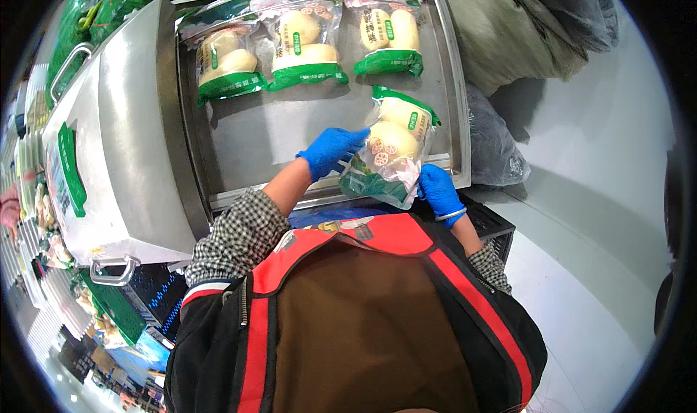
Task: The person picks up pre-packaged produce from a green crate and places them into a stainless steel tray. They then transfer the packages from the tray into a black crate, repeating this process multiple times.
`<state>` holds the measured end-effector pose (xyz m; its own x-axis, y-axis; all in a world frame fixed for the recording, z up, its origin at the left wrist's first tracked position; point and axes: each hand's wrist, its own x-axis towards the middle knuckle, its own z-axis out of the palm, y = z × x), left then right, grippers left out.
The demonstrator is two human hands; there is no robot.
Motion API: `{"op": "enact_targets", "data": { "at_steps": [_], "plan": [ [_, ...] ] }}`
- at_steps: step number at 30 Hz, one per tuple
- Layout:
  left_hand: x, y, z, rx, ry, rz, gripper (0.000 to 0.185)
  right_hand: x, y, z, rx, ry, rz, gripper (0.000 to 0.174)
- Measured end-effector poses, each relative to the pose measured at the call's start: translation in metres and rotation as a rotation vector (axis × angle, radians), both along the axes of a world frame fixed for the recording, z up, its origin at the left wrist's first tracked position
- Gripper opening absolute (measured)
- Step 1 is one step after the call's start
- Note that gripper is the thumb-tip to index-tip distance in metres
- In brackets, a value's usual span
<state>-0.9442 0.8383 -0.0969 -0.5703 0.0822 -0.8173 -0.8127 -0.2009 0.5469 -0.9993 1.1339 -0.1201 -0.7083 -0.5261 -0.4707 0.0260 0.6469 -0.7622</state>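
Observation:
A clear plastic bag of peeled lotus root (pixel 393 140), printed with green and lotus flowers, is held over the near right part of a stainless steel vacuum-sealer chamber (pixel 245 146). My left hand (pixel 335 150), in a blue glove, grips the bag's left edge. At its lower right corner, my right hand (pixel 437 192) pinches the plastic, also gloved in blue. The bag's mouth end points toward me, above the near bar (pixel 321 187). Along the chamber's far side lie three similar bags: a left one (pixel 227 64), a middle one (pixel 304 48) and a right one (pixel 389 40).
Left of the chamber stands a domed steel lid (pixel 125 124) with handles. Green mesh sacks (pixel 117 10) sit at the far left. A beige sack (pixel 501 31) and a dark plastic-wrapped bundle (pixel 493 140) border the right side. A black crate (pixel 493 219) is below my right hand.

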Motion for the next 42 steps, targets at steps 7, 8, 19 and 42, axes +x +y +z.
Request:
{"op": "enact_targets", "data": {
  "at_steps": [7,8,19,42],
  "plan": [
    [0.007,0.026,-0.026,-0.516,0.344,-0.330,0.042,0.005,-0.009,0.030,-0.137,-0.272,-0.252,0.030],
    [0.009,0.031,-0.022,-0.589,0.394,-0.347,0.043,0.003,-0.005,0.026,-0.142,-0.266,-0.250,0.028],
    [0.048,-0.009,-0.026,-0.382,0.253,0.032,0.040,0.011,-0.012,0.002,-0.166,-0.308,-0.245,0.016],
    [0.224,-0.124,-0.085,-1.808,0.027,0.302,0.056,0.105,-0.256,-0.070,-0.054,0.416,0.737,0.020]
  ]
}}
